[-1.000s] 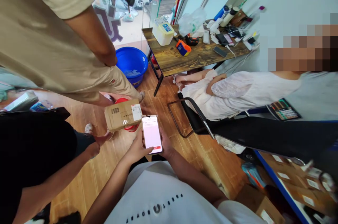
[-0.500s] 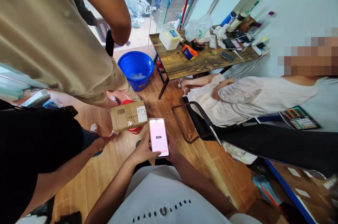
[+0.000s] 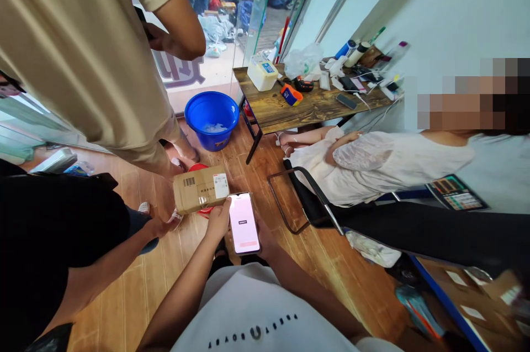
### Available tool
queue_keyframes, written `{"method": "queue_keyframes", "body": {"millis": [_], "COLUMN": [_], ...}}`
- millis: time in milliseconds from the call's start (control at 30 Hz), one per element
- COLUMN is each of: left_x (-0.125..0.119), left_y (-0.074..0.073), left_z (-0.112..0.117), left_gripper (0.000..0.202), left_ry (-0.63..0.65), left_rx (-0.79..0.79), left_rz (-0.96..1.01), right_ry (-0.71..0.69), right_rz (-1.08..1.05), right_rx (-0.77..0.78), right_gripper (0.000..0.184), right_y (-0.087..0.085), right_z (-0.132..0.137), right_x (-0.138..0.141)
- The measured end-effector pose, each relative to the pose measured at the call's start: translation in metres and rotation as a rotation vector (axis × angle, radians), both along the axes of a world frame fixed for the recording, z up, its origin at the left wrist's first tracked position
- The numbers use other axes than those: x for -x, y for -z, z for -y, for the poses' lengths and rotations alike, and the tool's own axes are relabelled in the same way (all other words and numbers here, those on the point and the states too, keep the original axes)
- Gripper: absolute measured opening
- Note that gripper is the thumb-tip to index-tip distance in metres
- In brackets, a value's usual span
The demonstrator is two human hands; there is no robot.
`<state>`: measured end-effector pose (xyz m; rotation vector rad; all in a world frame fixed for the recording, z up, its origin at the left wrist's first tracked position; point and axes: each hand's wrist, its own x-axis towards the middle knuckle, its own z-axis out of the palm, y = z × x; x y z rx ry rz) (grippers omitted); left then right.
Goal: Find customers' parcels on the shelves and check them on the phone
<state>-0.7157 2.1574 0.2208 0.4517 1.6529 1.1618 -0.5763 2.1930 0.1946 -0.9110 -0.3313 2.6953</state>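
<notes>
Fingers of the left hand (image 3: 217, 223) and right hand (image 3: 266, 237) grip the phone (image 3: 243, 225) by opposite edges, near and right of the box (image 3: 201, 190); thumbs are best kept clear of its lit face to avoid stray presses.

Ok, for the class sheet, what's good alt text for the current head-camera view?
A person's bare left hand and right hand hold a rectangular, dark-edged smartphone, lit pale pink. Beyond it, to the left, are a brown cardboard box and a round blue plastic basin; a brown wooden-topped table stands ahead, and another person in white sits at right.
</notes>
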Motion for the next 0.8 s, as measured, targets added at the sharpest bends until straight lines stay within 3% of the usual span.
{"method": "queue_keyframes", "body": {"millis": [167, 467, 633, 800], "left_x": [0.001, -0.008, -0.014, -0.013], "left_y": [-0.003, -0.011, -0.007, -0.008], "left_z": [0.003, -0.001, -0.007, -0.006], "left_gripper": [0.051, 0.042, 0.044, 0.047], "left_ry": [0.0, 0.031, -0.011, -0.006], "left_rx": [-0.023, -0.04, 0.013, -0.009], "left_rz": [-0.011, -0.109, -0.207, -0.099], "right_ry": [-0.007, 0.125, 0.093, 0.113], "right_rz": [0.017, 0.118, 0.119, 0.115], "right_rx": [0.013, -0.053, -0.066, -0.067], "right_gripper": [0.058, 0.04, 0.04, 0.038], "right_y": [-0.002, 0.002, 0.0, 0.002], "right_z": [0.0, -0.003, -0.003, -0.003], "right_x": [0.001, 0.005, 0.007, 0.005]}}
